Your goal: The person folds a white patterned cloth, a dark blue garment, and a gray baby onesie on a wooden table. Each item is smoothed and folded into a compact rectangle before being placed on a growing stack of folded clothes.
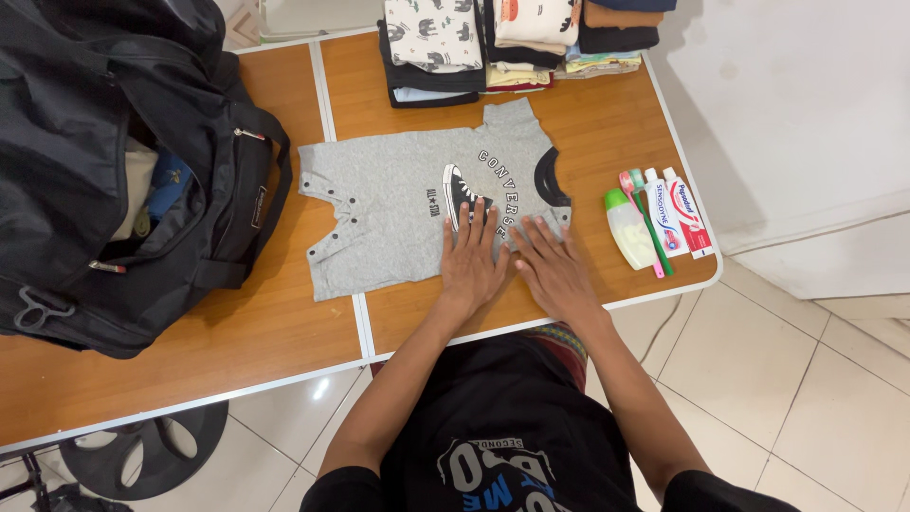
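— What's lying nearest the lens?

— The person's black shirt (502, 436), then both forearms reaching out to the wooden table (237, 351).

— And the hands?

— The left hand (471, 261) and right hand (553, 270) are pressing flat, fingers spread, gripping nothing, on the near edge of a grey baby romper (398, 213).

— Around them?

— Just right of the right hand, two toothpaste tubes (678, 213) are lying; well left, a black bag (114, 161) is sitting open; beyond the fingertips, folded clothes (512, 43) are sitting stacked.

Both hands (512, 261) flat, fingers spread
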